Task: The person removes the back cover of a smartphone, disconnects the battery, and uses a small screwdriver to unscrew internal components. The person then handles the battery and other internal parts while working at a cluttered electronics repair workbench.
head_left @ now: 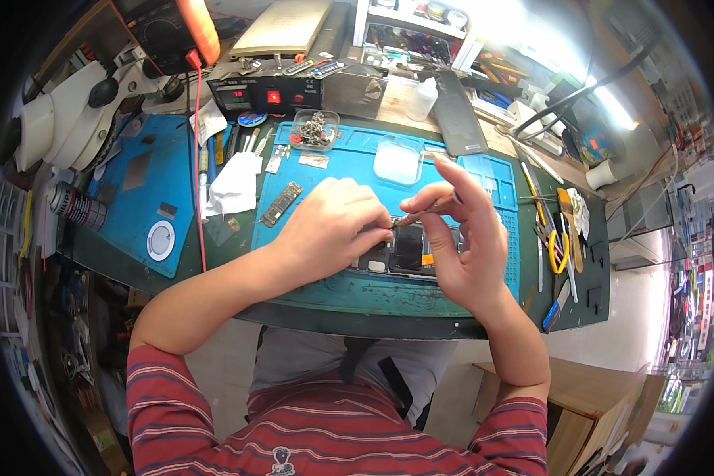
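An opened phone with its black inside parts and an orange flex strip lies on the blue repair mat, partly hidden by both hands. My left hand is closed at the phone's left end, thumb and forefinger pressed together; what they pinch, if anything, is too small to make out. With the fingers of my right hand I hold a slim brownish metal tool over the phone, its tip slanting down toward my left fingertips. Left of my left hand lies a bare circuit board.
A small clear box of parts and an open clear box stand behind my hands. At the back is a power supply with a red display. Yellow-handled scissors and several tools lie at the right. A red cable crosses the left side.
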`<action>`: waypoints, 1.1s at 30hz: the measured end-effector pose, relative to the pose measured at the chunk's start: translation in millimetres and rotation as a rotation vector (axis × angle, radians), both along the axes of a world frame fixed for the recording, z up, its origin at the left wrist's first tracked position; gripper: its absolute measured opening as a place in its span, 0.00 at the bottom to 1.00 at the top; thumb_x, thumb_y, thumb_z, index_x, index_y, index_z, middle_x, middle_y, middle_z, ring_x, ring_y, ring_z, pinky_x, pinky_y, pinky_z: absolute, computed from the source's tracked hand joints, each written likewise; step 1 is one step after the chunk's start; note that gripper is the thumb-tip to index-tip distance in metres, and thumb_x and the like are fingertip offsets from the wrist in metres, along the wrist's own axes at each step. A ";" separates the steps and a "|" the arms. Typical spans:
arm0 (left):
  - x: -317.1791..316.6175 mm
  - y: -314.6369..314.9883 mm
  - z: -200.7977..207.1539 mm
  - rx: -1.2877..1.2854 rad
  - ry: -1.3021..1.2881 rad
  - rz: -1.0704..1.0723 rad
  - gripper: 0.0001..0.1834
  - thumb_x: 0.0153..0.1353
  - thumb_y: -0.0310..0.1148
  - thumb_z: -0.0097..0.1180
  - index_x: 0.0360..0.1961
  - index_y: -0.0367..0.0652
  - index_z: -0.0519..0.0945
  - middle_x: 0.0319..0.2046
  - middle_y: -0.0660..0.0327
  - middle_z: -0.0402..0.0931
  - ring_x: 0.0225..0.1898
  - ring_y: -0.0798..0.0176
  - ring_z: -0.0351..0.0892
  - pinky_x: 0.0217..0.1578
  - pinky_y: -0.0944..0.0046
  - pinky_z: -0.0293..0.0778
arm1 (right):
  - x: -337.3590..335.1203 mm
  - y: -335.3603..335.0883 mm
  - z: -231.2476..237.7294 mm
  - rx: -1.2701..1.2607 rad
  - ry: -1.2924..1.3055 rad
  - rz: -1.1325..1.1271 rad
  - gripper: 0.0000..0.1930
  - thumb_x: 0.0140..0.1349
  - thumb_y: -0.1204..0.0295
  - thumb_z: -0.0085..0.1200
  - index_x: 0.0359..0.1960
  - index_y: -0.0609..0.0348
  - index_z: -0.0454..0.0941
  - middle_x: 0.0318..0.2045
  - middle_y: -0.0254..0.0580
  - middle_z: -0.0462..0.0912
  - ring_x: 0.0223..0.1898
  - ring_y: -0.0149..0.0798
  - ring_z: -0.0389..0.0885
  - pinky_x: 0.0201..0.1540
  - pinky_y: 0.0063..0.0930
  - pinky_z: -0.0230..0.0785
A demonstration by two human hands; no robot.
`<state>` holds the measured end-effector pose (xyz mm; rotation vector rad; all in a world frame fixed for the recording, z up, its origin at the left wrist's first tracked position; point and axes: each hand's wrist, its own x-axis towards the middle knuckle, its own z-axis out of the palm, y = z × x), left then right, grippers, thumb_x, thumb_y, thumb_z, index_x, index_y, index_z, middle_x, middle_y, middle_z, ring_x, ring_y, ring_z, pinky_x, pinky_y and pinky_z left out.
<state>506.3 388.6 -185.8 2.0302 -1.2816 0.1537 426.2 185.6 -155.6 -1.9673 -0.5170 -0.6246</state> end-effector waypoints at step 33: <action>19.3 1.6 11.2 0.018 0.368 -0.083 0.16 0.70 0.31 0.62 0.57 0.41 0.83 0.46 0.54 0.84 0.46 0.54 0.84 0.48 0.56 0.78 | 19.4 -7.4 5.6 -0.269 -0.020 -0.123 0.27 0.63 0.80 0.65 0.65 0.55 0.79 0.36 0.42 0.85 0.38 0.37 0.86 0.46 0.32 0.80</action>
